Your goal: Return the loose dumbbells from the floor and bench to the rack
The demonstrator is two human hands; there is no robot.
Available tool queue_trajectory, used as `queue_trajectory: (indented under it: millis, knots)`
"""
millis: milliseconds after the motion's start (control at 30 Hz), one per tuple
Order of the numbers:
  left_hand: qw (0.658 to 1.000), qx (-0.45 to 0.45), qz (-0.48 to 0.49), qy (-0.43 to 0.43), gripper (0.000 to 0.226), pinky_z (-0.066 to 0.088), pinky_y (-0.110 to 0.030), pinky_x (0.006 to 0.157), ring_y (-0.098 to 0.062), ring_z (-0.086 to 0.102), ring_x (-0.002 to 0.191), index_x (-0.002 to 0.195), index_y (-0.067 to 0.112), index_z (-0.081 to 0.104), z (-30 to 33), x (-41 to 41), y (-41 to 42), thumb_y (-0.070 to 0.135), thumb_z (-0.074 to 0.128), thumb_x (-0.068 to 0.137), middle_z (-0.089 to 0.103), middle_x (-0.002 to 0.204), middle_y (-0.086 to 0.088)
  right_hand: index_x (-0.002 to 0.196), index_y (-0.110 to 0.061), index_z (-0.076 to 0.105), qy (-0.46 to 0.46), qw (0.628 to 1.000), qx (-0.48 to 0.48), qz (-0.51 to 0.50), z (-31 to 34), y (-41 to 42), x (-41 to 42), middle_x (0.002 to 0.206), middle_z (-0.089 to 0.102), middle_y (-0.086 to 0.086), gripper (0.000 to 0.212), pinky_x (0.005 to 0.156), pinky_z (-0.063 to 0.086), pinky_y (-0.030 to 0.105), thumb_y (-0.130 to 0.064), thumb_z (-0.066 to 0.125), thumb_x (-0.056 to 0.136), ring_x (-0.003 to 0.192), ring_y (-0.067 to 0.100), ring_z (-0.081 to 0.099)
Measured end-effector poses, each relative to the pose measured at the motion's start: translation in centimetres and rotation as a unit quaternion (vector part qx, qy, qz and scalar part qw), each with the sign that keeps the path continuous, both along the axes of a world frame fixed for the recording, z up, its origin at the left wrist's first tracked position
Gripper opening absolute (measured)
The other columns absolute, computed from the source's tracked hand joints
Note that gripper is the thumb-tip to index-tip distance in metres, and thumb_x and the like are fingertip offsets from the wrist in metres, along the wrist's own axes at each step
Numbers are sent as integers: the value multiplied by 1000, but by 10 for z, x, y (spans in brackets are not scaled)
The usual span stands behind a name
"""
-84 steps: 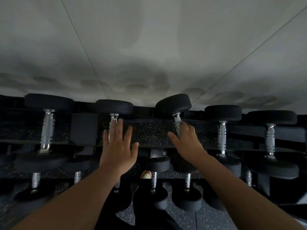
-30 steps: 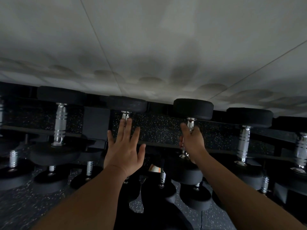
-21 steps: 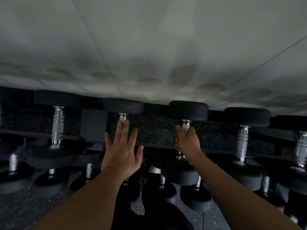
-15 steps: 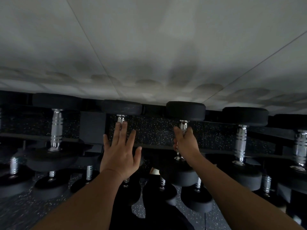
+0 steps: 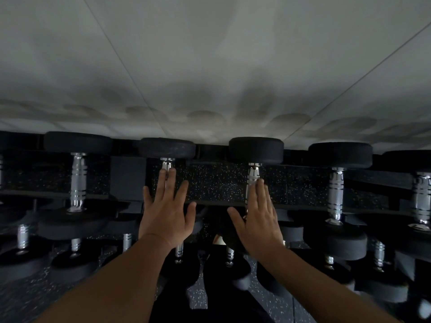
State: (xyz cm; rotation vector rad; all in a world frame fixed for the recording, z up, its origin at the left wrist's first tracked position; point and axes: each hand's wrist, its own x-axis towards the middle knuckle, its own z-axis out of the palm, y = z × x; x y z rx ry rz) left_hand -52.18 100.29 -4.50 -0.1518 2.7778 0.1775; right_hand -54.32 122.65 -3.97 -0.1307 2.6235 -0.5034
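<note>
A dark dumbbell rack (image 5: 217,190) runs across the view below a white wall. Black round-headed dumbbells with chrome handles lie on its top tier. My left hand (image 5: 166,215) is open, fingers spread, its fingertips over the handle of one dumbbell (image 5: 167,148). My right hand (image 5: 258,220) is open and flat, with fingers over the chrome handle of the neighbouring dumbbell (image 5: 255,150), which lies straight on the rack. Neither hand grips anything.
More dumbbells sit at the left (image 5: 78,143) and right (image 5: 340,155) on the top tier. Smaller dumbbells (image 5: 72,264) fill a lower tier. Speckled black rubber floor (image 5: 198,297) shows beneath. The white wall (image 5: 210,66) stands right behind the rack.
My right hand has let go of the dumbbell handle and opened flat. That dumbbell, tilted earlier, now lies straight on the rack. My left hand has stayed open.
</note>
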Motion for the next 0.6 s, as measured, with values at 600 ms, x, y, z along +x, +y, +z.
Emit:
queue_trajectory:
  millis: [600]
  knots:
    - [999, 38, -1, 27, 67, 2, -52, 121, -23, -13, 151, 156, 20, 12, 19, 18, 1, 53, 23, 98, -6, 165, -9, 157, -7, -5, 14, 994, 95, 53, 23, -10, 16, 166, -13, 12, 95, 124, 3, 44, -72, 21, 93, 153, 27, -10]
